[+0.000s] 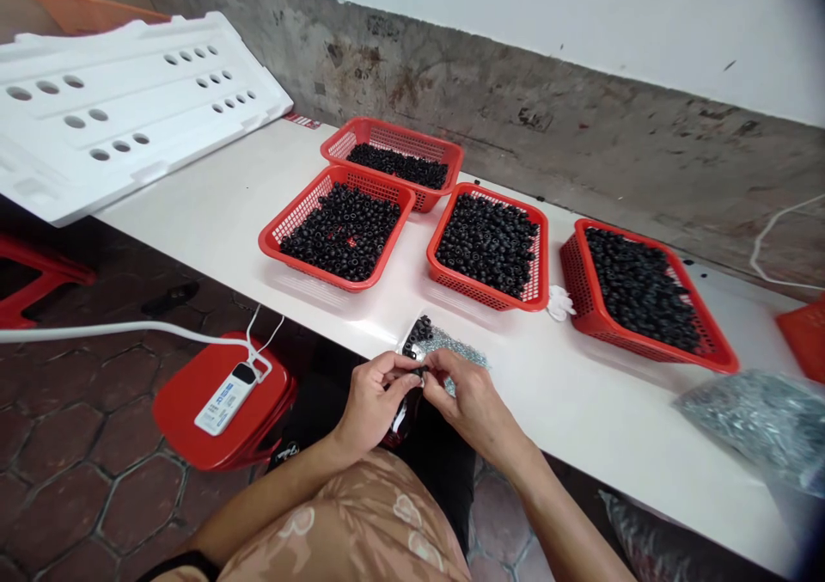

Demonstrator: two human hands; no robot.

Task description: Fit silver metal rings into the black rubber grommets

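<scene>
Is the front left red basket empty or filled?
Partly filled: in that basket, black pieces cover most of the bottom, but red shows through.

Pinched piece (pixel 420 371) partly hidden, white board (pixel 161 105) cropped

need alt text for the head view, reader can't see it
A person's left hand and right hand pinch a small black part at the edge of a white table, beside loose black pieces and silvery bits. Beyond stand four red plastic baskets of hollow black pieces.
</scene>
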